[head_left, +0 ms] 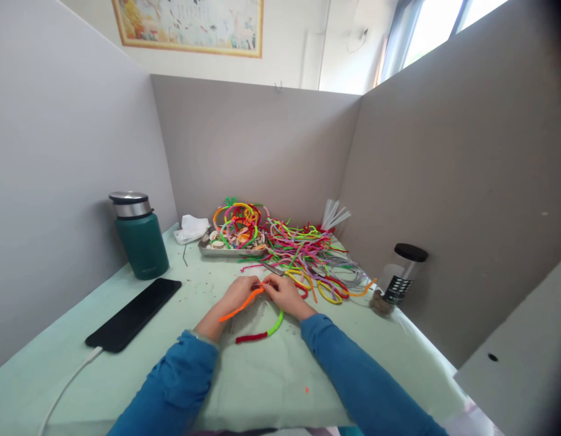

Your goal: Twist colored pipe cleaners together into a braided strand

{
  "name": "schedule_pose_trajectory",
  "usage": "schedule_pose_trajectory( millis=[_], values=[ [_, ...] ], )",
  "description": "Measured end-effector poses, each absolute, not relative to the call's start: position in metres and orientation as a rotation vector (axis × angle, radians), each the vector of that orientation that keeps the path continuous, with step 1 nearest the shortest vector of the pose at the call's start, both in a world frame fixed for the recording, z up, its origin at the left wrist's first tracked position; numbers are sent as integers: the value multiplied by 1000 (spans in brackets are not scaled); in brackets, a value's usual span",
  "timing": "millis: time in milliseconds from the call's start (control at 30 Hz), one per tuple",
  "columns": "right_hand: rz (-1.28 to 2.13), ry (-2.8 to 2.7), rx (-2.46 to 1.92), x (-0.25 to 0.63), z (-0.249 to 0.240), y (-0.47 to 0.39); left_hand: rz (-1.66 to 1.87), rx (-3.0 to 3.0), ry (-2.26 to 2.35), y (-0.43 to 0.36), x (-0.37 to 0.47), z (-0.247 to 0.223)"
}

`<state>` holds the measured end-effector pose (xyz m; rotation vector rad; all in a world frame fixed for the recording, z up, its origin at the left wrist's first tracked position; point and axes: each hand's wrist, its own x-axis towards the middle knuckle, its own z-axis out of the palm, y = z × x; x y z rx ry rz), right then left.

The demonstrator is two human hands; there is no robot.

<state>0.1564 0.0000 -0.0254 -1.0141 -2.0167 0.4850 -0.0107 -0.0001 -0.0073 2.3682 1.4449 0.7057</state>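
Observation:
Both hands meet over the middle of the table, fingertips nearly touching. My left hand (238,293) is closed on an orange pipe cleaner (242,307), whose loose end slants down to the left. My right hand (285,293) pinches the same orange piece at its upper end. Below the hands curves a fuzzy strip, with a green part (275,324) and a dark red part (252,338); its upper end runs under my right hand. Scissors (272,267) lie just beyond the fingers, partly hidden.
A metal tray (232,253) holds colourful loops; a heap of pipe cleaners (303,245) spreads beside it. Left are a green bottle (142,242), a black phone (132,315) with a cable and white tissue (192,227). A jar (398,281) stands right. Grey panels enclose the table.

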Motion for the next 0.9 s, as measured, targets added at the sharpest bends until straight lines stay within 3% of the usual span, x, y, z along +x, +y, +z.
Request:
schedule_pose_trajectory(
  millis=[900],
  values=[
    [495,-1964,-1027,157,-19,-3,913,2137,1452,-1,-5,-8]
  ],
)
